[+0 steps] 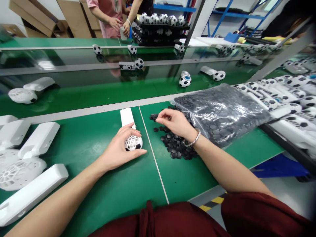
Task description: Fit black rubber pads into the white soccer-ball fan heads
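Observation:
My left hand (pixel 122 146) curls around the round head of a white handheld fan (pixel 133 143), patterned like a soccer ball with an open web grille and a few black patches. Its white handle (pixel 126 118) points away from me on the green table. Thumb and fingers of my right hand (pixel 174 122) are pinched at a small black plastic piece, at the far left edge of a loose pile of black pentagon pieces (pixel 175 144). Behind that wrist lies a clear plastic bag (pixel 222 112) full of the same pieces.
White fan bodies (pixel 39 140) lie at the left. A tray of soccer-ball fans (pixel 296 95) stands at the right. Beyond the pale rail, several fans sit on a green conveyor (pixel 108 87). Across it, a person in a pink shirt (pixel 108 16) works near stacked black trays (pixel 160 31).

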